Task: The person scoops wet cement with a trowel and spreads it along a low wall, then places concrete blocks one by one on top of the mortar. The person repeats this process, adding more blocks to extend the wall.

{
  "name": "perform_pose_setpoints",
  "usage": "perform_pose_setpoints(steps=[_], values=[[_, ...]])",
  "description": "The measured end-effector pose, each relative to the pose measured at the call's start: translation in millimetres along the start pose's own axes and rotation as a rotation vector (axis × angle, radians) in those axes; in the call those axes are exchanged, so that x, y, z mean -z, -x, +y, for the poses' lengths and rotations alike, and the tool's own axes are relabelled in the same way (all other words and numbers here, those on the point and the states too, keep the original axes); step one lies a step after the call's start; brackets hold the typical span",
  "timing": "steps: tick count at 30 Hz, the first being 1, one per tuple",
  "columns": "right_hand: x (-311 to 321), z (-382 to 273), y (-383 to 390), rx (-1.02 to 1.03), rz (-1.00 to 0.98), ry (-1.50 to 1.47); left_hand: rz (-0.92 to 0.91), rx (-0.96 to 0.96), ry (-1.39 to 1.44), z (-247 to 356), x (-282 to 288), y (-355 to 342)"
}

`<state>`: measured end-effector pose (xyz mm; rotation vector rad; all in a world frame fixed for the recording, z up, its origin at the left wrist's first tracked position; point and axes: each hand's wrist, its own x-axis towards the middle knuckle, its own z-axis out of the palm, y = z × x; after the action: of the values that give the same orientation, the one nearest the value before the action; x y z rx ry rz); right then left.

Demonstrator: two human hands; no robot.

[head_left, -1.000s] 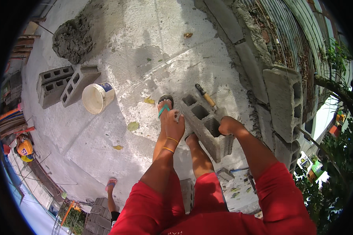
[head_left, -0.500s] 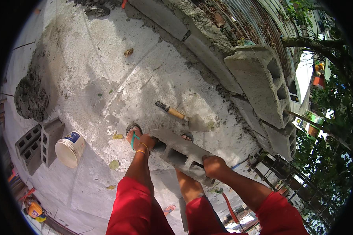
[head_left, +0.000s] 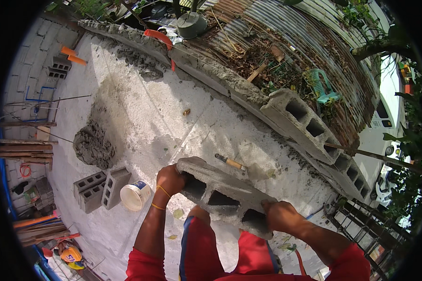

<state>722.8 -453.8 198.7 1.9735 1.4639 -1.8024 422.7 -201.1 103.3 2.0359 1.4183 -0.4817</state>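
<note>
A grey concrete hollow block [head_left: 234,185] is held up in front of my legs, its hollow cores facing me. My left hand [head_left: 170,180], with yellow bands at the wrist, is closed round the block's left end. My right hand [head_left: 283,216] grips its lower right end. The block tilts down toward the right. Beyond it, a trowel [head_left: 229,162] with a wooden handle lies on the concrete floor, its blade pointing right. A low block wall [head_left: 239,96] runs across the far side, with another hollow block [head_left: 290,117] set on top.
A white bucket [head_left: 135,196] lies on its side at left, beside two hollow blocks [head_left: 109,188]. Behind them sits a mound of wet mortar [head_left: 94,146]. Steel rebar cages [head_left: 368,229] stand at right. Rusty corrugated roofing [head_left: 272,28] lies beyond the wall.
The block has come up from near my feet to a higher position, still in both hands. My view has tilted up, showing more of the wall and the roofing.
</note>
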Motion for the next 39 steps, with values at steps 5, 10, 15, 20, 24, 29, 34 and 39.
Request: perform_pose_setpoints(steps=[5,10,15,20,24,29,34,39], values=[[115,-73,69,0.2,0.316,0.398,0.244,-0.115,0.141,88,209,18],[225,-123,72,0.135,0.615,0.408,0.508,-0.385,0.092,127,338,-36],[322,-135,-7,0.102,0.825,0.509,0.622,-0.558,-0.146,142,404,-188],[379,-112,-101,0.007,0.746,0.391,0.477,-0.479,-0.474,164,391,-321],[392,-77,-166,-0.19,0.552,0.287,0.37,-0.388,-0.33,163,349,-385],[379,-36,-227,-0.068,0.566,0.264,0.288,-0.39,-0.381,149,294,-442],[364,-18,-253,-0.139,0.5,0.195,0.291,-0.561,-0.523,125,250,-472],[353,-5,-269,-0.073,0.507,0.298,0.308,-0.334,-0.309,120,230,-463]])
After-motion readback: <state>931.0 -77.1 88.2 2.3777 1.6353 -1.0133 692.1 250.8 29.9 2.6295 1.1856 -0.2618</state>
